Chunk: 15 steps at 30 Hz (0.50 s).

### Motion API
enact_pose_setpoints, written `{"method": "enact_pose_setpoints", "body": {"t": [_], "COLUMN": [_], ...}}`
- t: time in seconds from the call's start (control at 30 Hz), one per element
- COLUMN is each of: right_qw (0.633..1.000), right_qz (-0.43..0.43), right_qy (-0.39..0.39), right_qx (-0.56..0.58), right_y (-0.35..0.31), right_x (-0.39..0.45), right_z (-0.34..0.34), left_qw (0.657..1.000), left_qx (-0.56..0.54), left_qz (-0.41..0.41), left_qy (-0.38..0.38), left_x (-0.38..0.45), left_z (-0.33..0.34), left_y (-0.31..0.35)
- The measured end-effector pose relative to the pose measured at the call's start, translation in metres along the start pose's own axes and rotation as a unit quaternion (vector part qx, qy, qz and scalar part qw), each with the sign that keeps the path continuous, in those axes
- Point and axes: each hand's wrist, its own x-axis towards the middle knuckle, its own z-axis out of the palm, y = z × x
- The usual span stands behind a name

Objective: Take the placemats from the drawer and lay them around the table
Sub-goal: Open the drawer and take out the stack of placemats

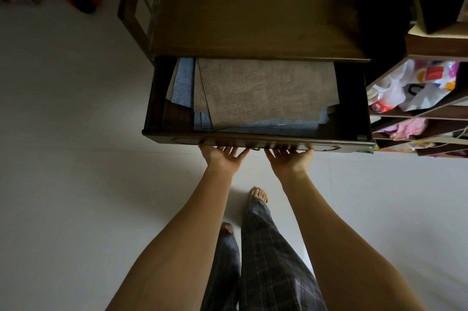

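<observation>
Pale tiled floor all round, dim light, and one dark wooden cabinet with its dark wooden drawer pulled out, so I'll place everything off that drawer.

Inside it sits a loose stack of woven rectangular placemats: a grey-brown one on top, skewed a bit, with blue ones poking out at the drawer's left side and along the edge nearest the front panel. They fill the middle; bare drawer bottom shows at the front left corner.

Both hands are on the drawer's front panel from below. The left hand is left of the little metal pull, the right hand just right of it, fingers curled up onto the underside of the front edge. So each grip is closed on the drawer front, neither one on a mat yet.

My read on handling: these look thin, light and semi-stiff, like woven vinyl or linen-type fabric. They lie flat with crisp corners, so they probably flex rather than flop. Not fragile. The catch is that they'd likely slide over each other, so grabbing only the top one could fan out the rest. I'd go for the stack's near edge, thumb on top and fingers underneath, and square it up before lifting.

Right of the drawer there's an open shelf unit stuffed with colourful plastic bags.
</observation>
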Motion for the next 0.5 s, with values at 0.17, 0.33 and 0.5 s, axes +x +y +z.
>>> {"method": "enact_pose_setpoints", "body": {"t": [0.17,0.33,0.5], "right_qw": [1.000,1.000,1.000], "right_qz": [0.003,0.012,0.018], "right_qy": [0.006,0.014,0.013], "right_qx": [0.003,-0.007,0.002], "right_y": [0.004,0.003,0.002], "right_x": [-0.003,0.003,0.010], "right_z": [-0.009,-0.012,-0.014], "left_qw": [1.000,1.000,1.000], "left_qx": [0.001,0.003,-0.010], "left_qz": [0.001,0.000,-0.010], "left_qy": [0.006,0.018,0.024], "left_x": [-0.004,0.001,0.009], "left_z": [-0.008,-0.009,-0.011], "left_y": [-0.002,-0.003,-0.002]}}
